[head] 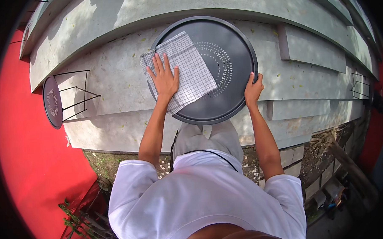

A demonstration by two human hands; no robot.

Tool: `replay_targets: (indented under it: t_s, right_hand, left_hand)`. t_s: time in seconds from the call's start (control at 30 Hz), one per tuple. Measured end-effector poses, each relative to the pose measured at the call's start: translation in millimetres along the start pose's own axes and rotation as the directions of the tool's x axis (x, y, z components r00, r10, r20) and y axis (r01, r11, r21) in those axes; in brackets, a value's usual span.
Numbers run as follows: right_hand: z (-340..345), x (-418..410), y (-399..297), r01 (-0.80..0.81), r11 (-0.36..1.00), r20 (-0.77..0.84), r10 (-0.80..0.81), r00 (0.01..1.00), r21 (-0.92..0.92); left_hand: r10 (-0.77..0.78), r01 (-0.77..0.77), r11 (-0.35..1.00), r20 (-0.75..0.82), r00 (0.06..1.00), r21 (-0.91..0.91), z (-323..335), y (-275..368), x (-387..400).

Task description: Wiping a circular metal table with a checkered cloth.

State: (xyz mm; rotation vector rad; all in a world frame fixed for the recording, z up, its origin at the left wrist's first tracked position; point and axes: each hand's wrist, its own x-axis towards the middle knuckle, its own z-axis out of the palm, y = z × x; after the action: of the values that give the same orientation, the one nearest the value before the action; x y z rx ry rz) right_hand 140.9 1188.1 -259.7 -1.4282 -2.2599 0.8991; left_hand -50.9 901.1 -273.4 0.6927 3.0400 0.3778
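Before me is a round dark grey metal tabletop (229, 105) with a raised rim and a ring of small punched holes. A white-and-grey checked cloth (193, 72) lies spread over its left part and hangs past the rim on that side. My left hand (164, 77) rests flat on the cloth with its fingers apart. At the right edge, my right hand (253, 89) grips the rim, thumb on the upper side. Whatever supports the tabletop is hidden beneath it.
Pale concrete steps (120, 77) run across the view, with raised concrete blocks (312, 49) at the right. A similar round table (52, 102) with thin black legs stands at the left beside a red surface (24, 125). Plants (75, 221) grow at lower left.
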Motion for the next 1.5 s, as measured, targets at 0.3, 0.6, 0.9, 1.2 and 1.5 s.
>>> replay_targets:
  t_s: [0.3, 0.6, 0.9, 1.2, 1.5]
  right_hand:
    - [8.6, -1.8, -0.3, 0.013, 1.000, -0.001, -0.013, 1.000, 0.017]
    - [2.3, 1.8, 1.7, -0.050, 0.999, 0.008, 0.050, 0.999, 0.010]
    - [0.4, -1.5, -7.3, 0.008, 0.999, -0.010, -0.008, 1.000, -0.036]
    - [2.6, -2.5, -8.0, 0.013, 0.999, -0.010, -0.013, 1.000, 0.032]
    - [-2.6, -0.7, -13.3, -0.044, 0.996, -0.001, 0.044, 0.999, 0.079]
  left_hand:
    - [0.554, -0.553, 0.823, -0.028, 0.832, -0.130, 53.5, 145.3, 104.2]
    - [0.409, -0.422, 0.904, -0.155, 0.899, -0.063, 30.3, 75.2, 153.9]
    - [-0.200, 0.204, 0.978, -0.084, 0.976, 0.048, -17.5, -10.4, -32.7]
    - [-0.476, 0.475, 0.879, -0.055, 0.878, -0.030, -28.5, 8.6, -50.4]
    - [0.029, -0.006, 0.992, -0.175, 0.984, 0.128, 20.5, 49.4, 153.1]
